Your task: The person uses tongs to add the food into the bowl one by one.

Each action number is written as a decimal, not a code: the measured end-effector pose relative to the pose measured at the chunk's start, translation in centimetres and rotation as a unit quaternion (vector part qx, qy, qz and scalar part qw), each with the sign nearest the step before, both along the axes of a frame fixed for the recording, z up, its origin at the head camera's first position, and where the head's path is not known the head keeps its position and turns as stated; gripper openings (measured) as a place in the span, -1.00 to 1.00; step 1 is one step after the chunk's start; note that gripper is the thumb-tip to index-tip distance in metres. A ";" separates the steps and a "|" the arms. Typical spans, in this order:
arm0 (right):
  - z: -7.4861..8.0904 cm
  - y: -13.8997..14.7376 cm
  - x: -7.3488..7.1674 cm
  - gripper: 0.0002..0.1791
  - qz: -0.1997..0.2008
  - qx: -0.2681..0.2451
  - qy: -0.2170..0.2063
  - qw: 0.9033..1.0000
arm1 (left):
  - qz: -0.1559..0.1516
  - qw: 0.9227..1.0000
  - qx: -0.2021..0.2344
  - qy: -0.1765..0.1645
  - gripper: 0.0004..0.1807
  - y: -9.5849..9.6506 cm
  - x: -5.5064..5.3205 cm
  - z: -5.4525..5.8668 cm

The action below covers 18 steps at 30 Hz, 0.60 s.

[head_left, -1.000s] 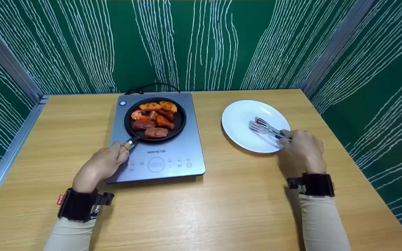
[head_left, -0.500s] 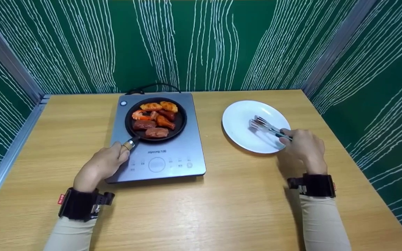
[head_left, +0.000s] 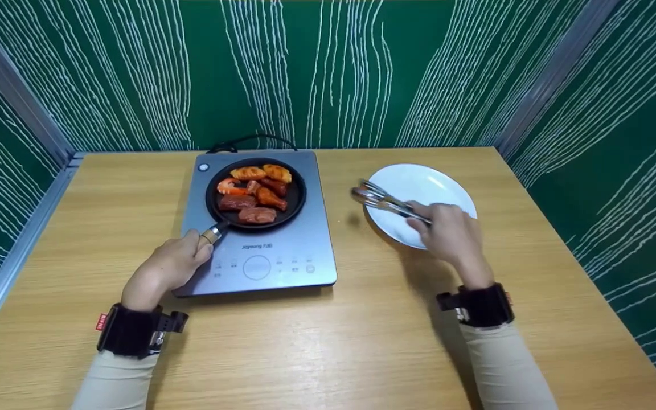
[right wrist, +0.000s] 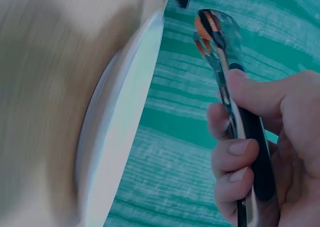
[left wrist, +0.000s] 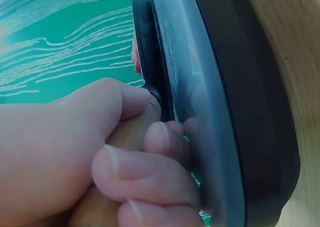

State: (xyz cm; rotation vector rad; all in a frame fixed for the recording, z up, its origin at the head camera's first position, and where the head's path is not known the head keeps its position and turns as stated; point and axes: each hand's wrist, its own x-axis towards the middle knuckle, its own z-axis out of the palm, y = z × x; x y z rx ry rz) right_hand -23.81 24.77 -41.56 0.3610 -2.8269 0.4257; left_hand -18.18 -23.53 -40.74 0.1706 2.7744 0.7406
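Note:
My left hand [head_left: 171,262] grips the wooden handle [left wrist: 135,124] of a black frying pan [head_left: 292,212], which sits on an induction cooker [head_left: 305,250]. In the pan lie several pieces of food: two yellow-orange browned pieces [head_left: 261,173], a shrimp [head_left: 229,187], a drumstick [head_left: 271,198] and chunks of meat [head_left: 257,214]. My right hand [head_left: 450,230] holds metal food tongs [head_left: 388,204] with black grips, raised over the left rim of a white plate [head_left: 436,185]. Between the tong heads shows a small orange-brown piece [right wrist: 201,28], mostly hidden by the tines.
The wooden table [head_left: 316,341] carries the cooker at left and the plate at right, with bare wood between them. A black cord [head_left: 254,136] runs behind the cooker. Green walls [head_left: 339,74] with white lines stand at the back and sides.
My right hand has lifted the tongs from the middle of the plate and moved left, bringing the tong heads past the plate's left rim. My left hand and the pan have stayed put.

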 end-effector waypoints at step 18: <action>6.3 -12.3 -2.5 -0.88 0.066 0.139 -0.016 0.988 | 0.009 1.000 0.005 -0.014 -0.72 0.2 -0.1 0.0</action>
